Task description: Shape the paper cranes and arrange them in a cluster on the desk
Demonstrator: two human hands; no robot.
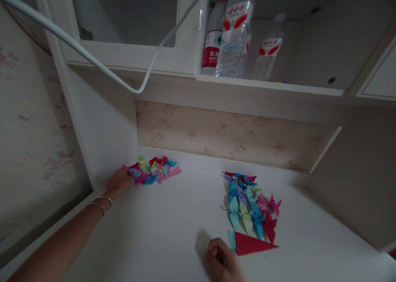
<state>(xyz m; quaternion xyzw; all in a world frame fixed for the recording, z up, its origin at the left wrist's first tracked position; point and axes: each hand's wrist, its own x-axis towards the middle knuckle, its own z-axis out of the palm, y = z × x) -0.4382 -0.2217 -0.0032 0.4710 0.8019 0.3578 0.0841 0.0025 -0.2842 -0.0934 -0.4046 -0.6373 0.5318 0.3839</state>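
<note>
My left hand [119, 181], with two bracelets on the wrist, reaches to the left end of a pile of colourful folded paper pieces [151, 177] in the back left corner. Its fingers look drawn together at the pile's edge; what is between them is hidden. My right hand [224, 260] is curled closed over the desk's front, with nothing visible in it. Beside it lies a flat red folded paper triangle [254, 245], with a light blue folded piece [232, 240] partly under it. Beyond these, several paper cranes [245, 216] lie in rows, with a magenta crane [274, 204] to their right.
The pieces lie on a white desk [167, 224] with a side panel at left. Overhead, a shelf [272, 87] holds a red-capped bottle [212, 46] and clear water bottles [235, 34]. A white cable [102, 67] hangs across the upper left.
</note>
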